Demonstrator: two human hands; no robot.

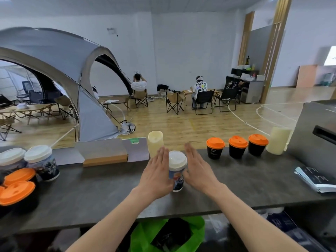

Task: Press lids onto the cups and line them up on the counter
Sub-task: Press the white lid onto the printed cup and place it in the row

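While our left hand [157, 176] and right hand [198, 171] flank the printed cup [177, 176] mid-counter, fingers are straight and together, palms close against its lower wall, nothing curled round it. Its white lid [177, 159] is on, so we cannot tell the contents. The cup stands upright on the grey counter [91, 197], well back from the front edge. To the right, a row of three black cups [237, 151] has orange lids [238, 141], with bare counter between the row and our cup. One cream cylinder [155, 142] stands behind our left hand, and another [278, 140] ends the row beside a metal box [312, 128]. Two white-lidded printed cups [43, 166] and some orange-lidded cups [17, 192] crowd the left end. Booklets [316, 180] lie at the right.
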